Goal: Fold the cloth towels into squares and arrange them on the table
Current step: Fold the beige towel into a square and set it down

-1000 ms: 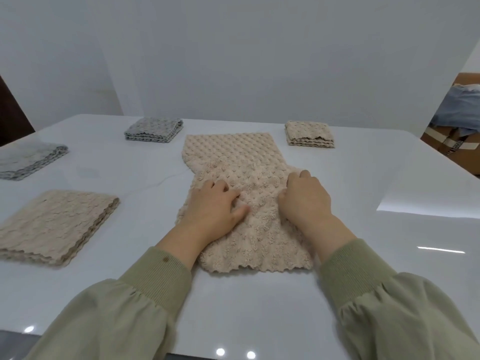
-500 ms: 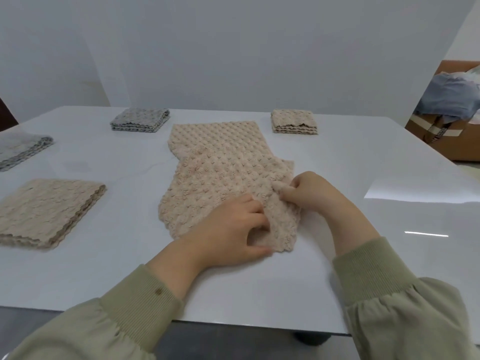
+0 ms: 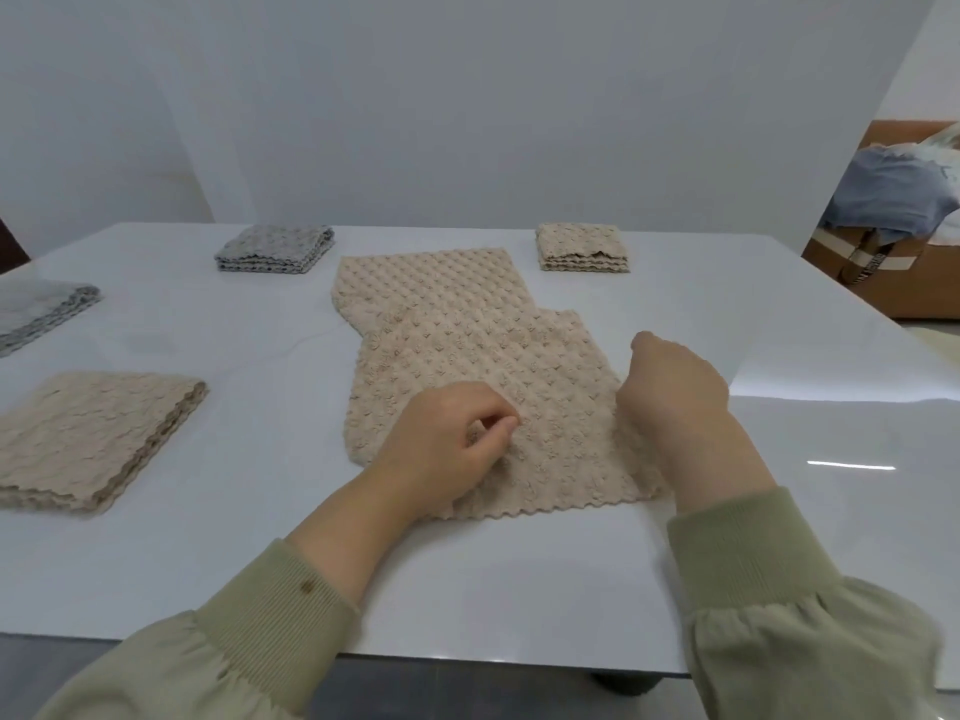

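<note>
No text can be read. The only marks like lettering are dark specks on the pale strap [image 3: 857, 262] round the cardboard box [image 3: 914, 288], beyond the bench [image 3: 467, 589] and well right of the left hand [image 3: 447, 449] and its grip on the beige towel [image 3: 467, 356]; they are too blurred to read.

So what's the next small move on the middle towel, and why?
Probably slide the upper layer left and square it up: it sits skewed on the towel, jutting out to the right of the layer beneath. The left hand pinches it and the right hand is at its right edge, so both seem placed to shift it.
</note>
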The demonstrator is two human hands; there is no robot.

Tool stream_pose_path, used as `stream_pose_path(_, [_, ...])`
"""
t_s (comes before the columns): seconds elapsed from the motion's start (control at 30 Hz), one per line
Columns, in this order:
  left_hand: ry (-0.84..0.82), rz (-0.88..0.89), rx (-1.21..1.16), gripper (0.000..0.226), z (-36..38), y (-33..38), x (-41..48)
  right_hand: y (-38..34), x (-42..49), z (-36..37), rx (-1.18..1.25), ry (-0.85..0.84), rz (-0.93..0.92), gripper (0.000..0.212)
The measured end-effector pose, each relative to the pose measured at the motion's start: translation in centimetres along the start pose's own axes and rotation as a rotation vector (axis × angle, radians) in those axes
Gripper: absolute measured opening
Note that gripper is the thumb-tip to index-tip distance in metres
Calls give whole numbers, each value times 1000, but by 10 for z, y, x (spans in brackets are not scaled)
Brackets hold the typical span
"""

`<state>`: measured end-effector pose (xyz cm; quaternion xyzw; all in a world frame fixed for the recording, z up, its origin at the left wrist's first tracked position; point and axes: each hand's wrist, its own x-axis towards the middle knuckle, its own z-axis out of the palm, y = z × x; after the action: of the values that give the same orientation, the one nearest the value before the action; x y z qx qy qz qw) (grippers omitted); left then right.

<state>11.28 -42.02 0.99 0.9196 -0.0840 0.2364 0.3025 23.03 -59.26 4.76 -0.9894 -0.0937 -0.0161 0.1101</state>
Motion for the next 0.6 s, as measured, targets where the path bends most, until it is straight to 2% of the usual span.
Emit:
stream_pose_path(0.07, [66, -83, 59, 16, -4, -4, 2, -10, -1, 5, -88, 133, -112, 41])
stream_pose_path(0.13, [128, -196, 151, 18, -8, -12, 5, -31, -3, 12, -27, 178, -259, 43])
stream_pose_path(0.23, [212, -373, 337, 21, -21, -35, 7, -64, -7, 36, 3, 45, -444, 45])
stream_pose_path(0.33, [312, -527, 394, 22, -37, -65, 10, -83, -5, 56, -30, -107, -471, 58])
stream_pose_path(0.5, [277, -725, 161, 24, -40, -99, 23, -93, 7, 64, -81, -183, -445, 67])
stream_pose_path(0.6, [331, -724, -189, 26, -41, -102, 32, -90, 10, 69, -77, -185, -443, 68])
